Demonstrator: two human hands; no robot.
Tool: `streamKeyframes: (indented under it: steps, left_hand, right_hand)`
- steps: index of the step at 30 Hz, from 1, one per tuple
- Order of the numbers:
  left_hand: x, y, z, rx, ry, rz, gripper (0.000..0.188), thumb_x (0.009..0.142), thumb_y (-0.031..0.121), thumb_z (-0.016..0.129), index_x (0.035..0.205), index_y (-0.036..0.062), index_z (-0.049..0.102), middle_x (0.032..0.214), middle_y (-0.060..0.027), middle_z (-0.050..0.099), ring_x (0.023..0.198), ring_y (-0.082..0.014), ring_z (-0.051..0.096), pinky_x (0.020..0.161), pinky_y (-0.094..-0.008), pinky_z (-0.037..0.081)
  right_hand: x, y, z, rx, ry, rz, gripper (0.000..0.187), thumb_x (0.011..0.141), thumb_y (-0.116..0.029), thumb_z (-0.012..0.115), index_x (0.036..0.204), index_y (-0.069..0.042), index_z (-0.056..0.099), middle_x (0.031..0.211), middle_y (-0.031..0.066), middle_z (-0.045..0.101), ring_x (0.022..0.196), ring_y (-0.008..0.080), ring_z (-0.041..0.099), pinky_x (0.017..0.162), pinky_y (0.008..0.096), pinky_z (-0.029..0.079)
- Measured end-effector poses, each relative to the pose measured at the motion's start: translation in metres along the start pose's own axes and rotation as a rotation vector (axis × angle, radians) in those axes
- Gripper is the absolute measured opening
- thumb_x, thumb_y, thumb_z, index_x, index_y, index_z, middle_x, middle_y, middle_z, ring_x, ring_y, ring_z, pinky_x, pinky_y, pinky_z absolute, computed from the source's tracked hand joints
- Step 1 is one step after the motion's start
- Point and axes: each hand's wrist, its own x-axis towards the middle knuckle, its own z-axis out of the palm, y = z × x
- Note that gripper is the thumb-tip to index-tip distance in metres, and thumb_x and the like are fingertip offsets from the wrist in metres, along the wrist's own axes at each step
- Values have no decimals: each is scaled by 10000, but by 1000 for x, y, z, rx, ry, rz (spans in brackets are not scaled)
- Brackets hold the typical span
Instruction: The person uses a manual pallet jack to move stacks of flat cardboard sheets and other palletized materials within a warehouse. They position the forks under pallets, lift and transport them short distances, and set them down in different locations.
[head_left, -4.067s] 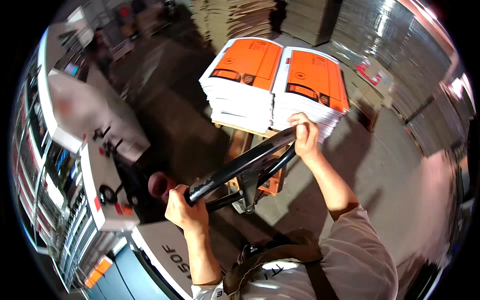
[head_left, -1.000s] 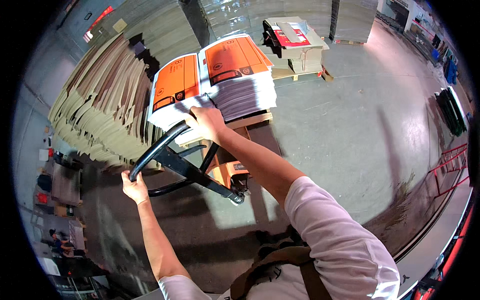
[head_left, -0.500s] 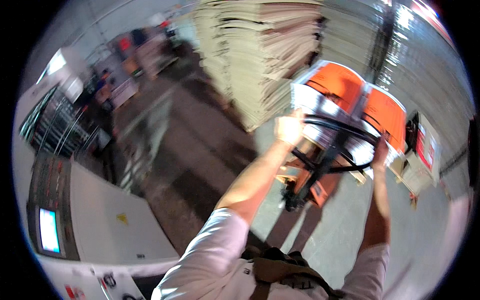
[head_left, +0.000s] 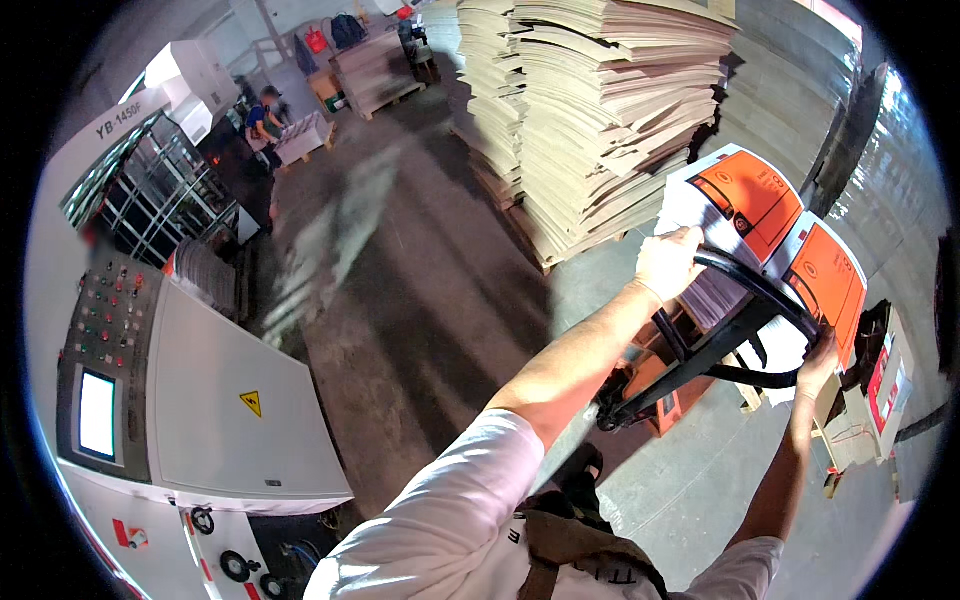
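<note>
Both my hands are on the black loop handle [head_left: 757, 287] of a pallet jack, at the right of the view. My left hand [head_left: 668, 265] is closed round the handle's upper left end, and my right hand [head_left: 820, 362] round its right end. The handle leans toward me over the jack's orange base [head_left: 680, 405]. Just beyond it are two stacks of printed sheets, a left one [head_left: 750, 195] and a right one [head_left: 830, 285], with orange tops and white sides. Wood shows low beside them; the forks are hidden.
A tall, uneven stack of tan board [head_left: 600, 120] rises ahead. At left stands a white machine cabinet [head_left: 235, 400] with a lit screen [head_left: 97, 415]. A person [head_left: 262, 120] bends by a low pallet stack [head_left: 305, 138] far left. An open carton [head_left: 870, 400] sits far right.
The view has swung, so the board stack and printed stacks appear farther right. The handle, still in both hands, has also shifted right in the picture. The blur has cleared.
</note>
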Motion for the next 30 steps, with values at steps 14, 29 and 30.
streamKeyframes:
  steps: [14, 29, 30]
  left_hand:
    - [59, -44, 55, 53, -16, -31, 287, 702, 238, 753, 849, 116, 540, 724, -79, 616, 697, -281, 641, 602, -380, 504]
    - [93, -77, 100, 154, -42, -42, 261, 715, 244, 729, 880, 131, 561, 711, -78, 624, 614, -286, 638, 560, -401, 511]
    - [97, -79, 93, 146, -50, -53, 263, 714, 254, 731, 881, 135, 567, 702, -81, 628, 593, -284, 637, 548, -403, 510]
  right_hand:
    - [59, 1, 36, 179, -64, 60, 492, 998, -445, 397, 890, -2, 584, 577, -7, 450, 490, 78, 418, 457, 247, 334]
    - [179, 10, 56, 470, -1446, 804, 704, 974, -564, 326, 1267, 54, 495, 1105, 229, 638, 949, 353, 647, 769, 450, 540]
    - [183, 8, 62, 445, -1477, 798, 700, 975, -562, 330, 1269, 51, 494, 1096, 224, 639, 933, 343, 649, 761, 442, 542]
